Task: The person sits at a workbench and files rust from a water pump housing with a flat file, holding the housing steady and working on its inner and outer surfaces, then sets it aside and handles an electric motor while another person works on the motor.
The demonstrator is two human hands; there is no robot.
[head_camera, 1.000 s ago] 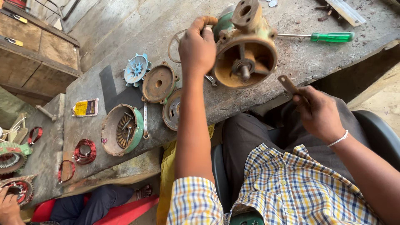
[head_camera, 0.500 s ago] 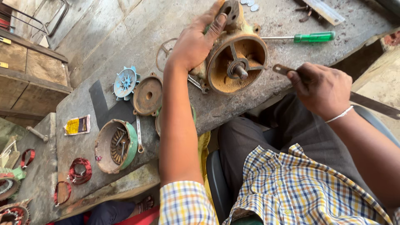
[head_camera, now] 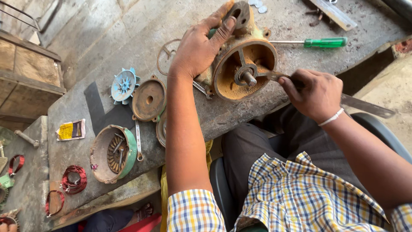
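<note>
In the head view, our left hand [head_camera: 198,48] clamps the rusty round motor housing [head_camera: 240,64] at the grey workbench [head_camera: 128,38] edge, while our right hand [head_camera: 315,92] fists a flat metal scraper blade [head_camera: 365,105] against its shaft. If the blade skids on the rust, we risk gouging the shaft — or tipping the housing into our lap.

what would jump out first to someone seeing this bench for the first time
At the bench edge, the rusty pump housing faces up, its shaft in the middle, steadied by the left hand while the right hand pokes a flat metal blade into its open mouth. Behind lies a green-handled screwdriver; to the left, a blue impeller and a green stator casing.
</note>
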